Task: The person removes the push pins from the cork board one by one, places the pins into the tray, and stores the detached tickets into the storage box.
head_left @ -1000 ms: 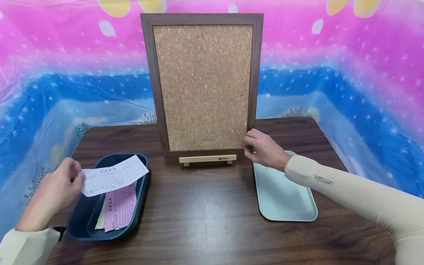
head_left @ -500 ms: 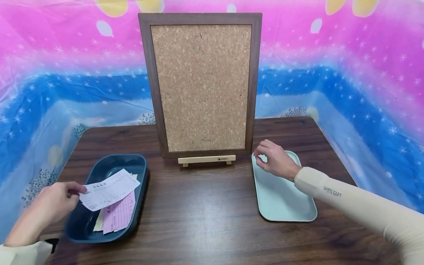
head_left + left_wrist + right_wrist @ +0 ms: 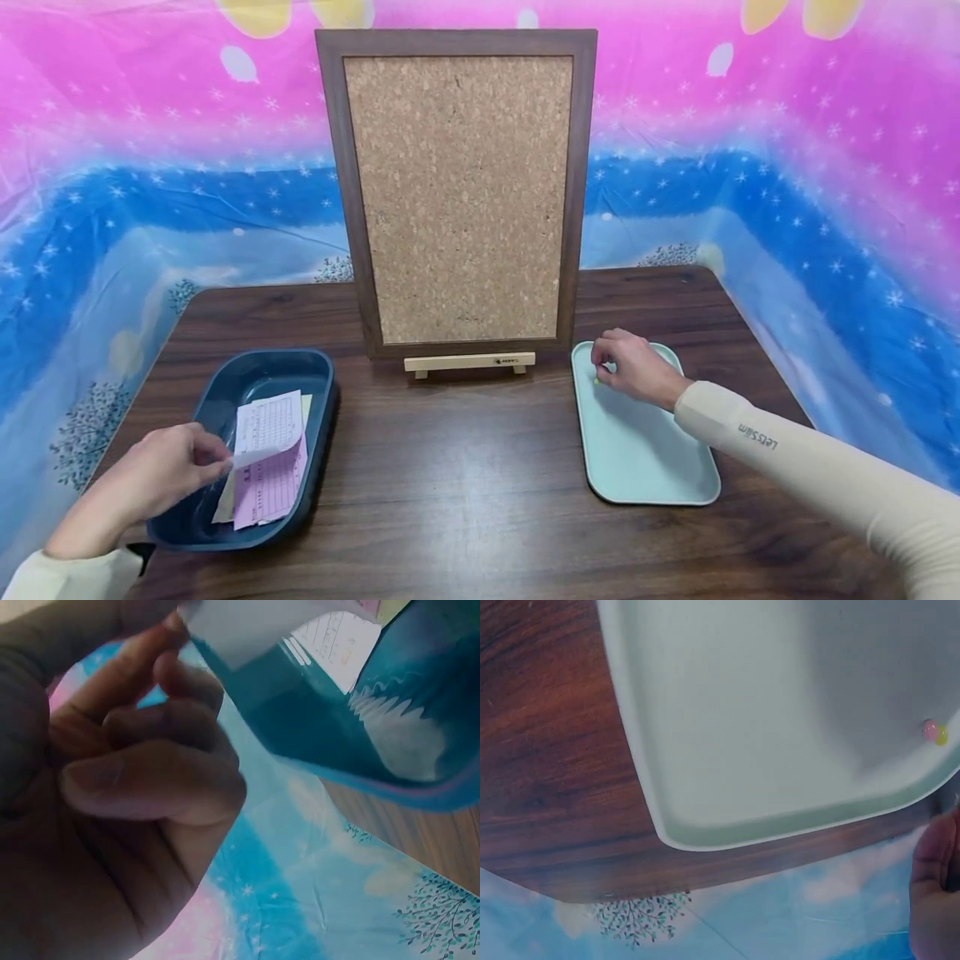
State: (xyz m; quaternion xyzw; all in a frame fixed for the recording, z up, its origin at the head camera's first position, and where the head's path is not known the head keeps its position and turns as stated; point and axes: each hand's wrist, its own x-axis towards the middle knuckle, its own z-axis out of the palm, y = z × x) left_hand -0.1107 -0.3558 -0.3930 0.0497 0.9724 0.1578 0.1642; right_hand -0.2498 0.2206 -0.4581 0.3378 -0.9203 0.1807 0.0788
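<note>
My left hand (image 3: pixel 161 467) pinches the near edge of a white printed paper slip (image 3: pixel 268 423) at the left. The slip lies curled over a pink slip (image 3: pixel 266 487) and a pale yellow one inside the dark blue bin (image 3: pixel 327 417). In the left wrist view, thumb and forefinger meet at the white slip's corner. My right hand (image 3: pixel 637 367) is over the far left part of the pale green tray (image 3: pixel 652 454), fingers curled, thumb near fingertip. Small pink and yellow pieces (image 3: pixel 934 732) lie in the tray near it. I cannot tell whether the right fingertips hold anything.
A brown-framed cork board (image 3: pixel 457 200) stands at the table's back on a small light wooden stand (image 3: pixel 470 362). The dark wooden table (image 3: pixel 450 467) stretches between bin and tray. A pink and blue patterned cloth (image 3: pixel 832 208) hangs around the back and sides.
My left hand has lowered the white slip into the bin onto the other slips. My right hand has moved from the board's lower right corner to over the tray.
</note>
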